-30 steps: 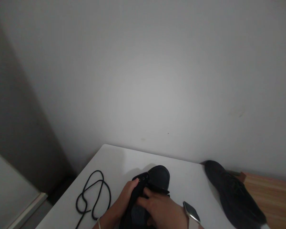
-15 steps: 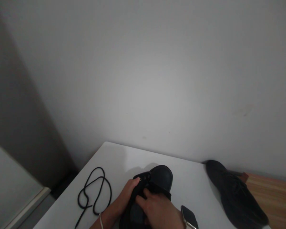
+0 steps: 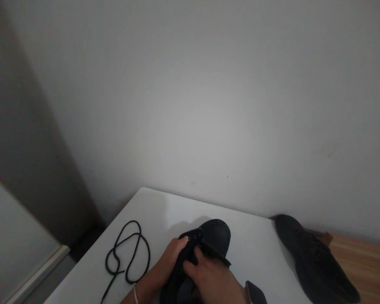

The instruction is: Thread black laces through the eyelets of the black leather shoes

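A black lace-up shoe point(image 3: 213, 237) rests on the white table point(image 3: 253, 245), toe pointing away from me. My left hand point(image 3: 167, 264) grips its left side near the eyelets, thumb on the lacing edge. My right hand point(image 3: 210, 276), with a watch point(image 3: 256, 293) on the wrist, is closed over the shoe's tongue and opening, fingers curled on the upper. A loose black shoelace point(image 3: 126, 255) lies coiled on the table to the left of the hands.
A second dark shoe point(image 3: 313, 259) lies at the right, at the seam between the white table and a wooden surface point(image 3: 364, 261). A plain grey wall rises behind. The table's left edge drops to a dark floor.
Both hands stay on the shoe with only small shifts of the fingers; the view has drifted slightly, and my right wrist has slid lower in the frame.
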Available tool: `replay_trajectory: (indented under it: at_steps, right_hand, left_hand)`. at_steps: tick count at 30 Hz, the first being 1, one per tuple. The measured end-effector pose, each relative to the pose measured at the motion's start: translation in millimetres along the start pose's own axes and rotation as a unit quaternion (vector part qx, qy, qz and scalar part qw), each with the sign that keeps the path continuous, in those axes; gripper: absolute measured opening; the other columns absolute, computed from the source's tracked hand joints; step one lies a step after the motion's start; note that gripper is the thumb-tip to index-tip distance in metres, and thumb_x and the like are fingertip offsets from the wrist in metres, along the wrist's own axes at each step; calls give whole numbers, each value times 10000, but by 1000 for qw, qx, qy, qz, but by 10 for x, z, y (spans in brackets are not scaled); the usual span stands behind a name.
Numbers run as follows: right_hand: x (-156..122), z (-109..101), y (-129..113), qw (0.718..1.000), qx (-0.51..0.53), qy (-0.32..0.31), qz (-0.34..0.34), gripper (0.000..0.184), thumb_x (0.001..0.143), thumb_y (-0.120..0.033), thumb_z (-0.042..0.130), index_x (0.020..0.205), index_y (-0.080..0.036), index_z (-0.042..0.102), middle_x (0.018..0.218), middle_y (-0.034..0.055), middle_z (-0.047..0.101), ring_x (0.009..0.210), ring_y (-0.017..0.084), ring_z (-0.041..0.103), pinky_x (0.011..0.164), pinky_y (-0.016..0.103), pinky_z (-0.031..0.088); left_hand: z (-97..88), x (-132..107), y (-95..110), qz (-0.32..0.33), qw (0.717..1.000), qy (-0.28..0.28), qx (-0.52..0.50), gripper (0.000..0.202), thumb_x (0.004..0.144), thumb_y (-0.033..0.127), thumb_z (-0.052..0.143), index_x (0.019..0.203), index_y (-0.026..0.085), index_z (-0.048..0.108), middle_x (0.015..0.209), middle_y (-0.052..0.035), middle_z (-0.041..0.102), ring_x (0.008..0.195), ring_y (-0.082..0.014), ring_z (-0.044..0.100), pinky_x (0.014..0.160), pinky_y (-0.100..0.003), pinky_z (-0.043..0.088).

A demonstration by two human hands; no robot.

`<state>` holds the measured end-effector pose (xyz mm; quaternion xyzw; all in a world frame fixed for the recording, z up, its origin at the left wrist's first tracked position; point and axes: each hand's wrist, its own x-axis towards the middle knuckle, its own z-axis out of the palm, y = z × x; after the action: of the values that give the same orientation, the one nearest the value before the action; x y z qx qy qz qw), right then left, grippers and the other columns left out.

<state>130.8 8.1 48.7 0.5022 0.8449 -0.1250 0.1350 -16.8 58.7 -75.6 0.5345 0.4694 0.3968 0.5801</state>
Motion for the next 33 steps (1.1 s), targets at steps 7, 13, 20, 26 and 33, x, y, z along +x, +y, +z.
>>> replay_trajectory:
  at_steps: [7,13,20,26,33]
  right_hand:
    - [13,88,41,996,-23,49,-64,175,920,-166,643,1045,-254,727,1219,117,651,941,309,762,744,366,647]
    - [-24,109,128,986,-4,95,-139,37,889,-240,720,915,-243,746,1145,36,674,885,217,743,672,252,592]
    - [-120,241,294,961,102,193,-170,134,887,-82,617,918,-195,681,864,19,710,730,165,686,614,232,485]
    - [-232,324,428,909,268,271,-167,216,1018,-232,378,892,-227,553,821,33,639,732,172,626,642,245,480]
    - [-123,488,434,903,130,331,-241,448,1082,-369,182,840,-230,533,706,21,640,608,167,587,546,262,426]
  left_hand:
    - [2,-28,13,-1,999,21,27,589,849,684,451,877,154,708,920,-80,706,963,-283,578,987,-418,418]
    - [13,-60,53,-1,999,32,36,593,846,692,443,882,157,696,906,-72,699,939,-271,580,950,-408,445]
    - [42,-55,71,-3,999,26,36,522,875,625,494,885,163,738,900,-66,740,958,-282,600,958,-402,453]
    - [151,-109,26,-21,999,37,24,494,897,586,498,926,164,752,905,-79,756,1013,-291,616,1009,-409,448]
    - [284,-261,62,-37,997,68,7,469,842,586,568,1027,193,746,1039,-87,748,1084,-305,614,1070,-424,422]
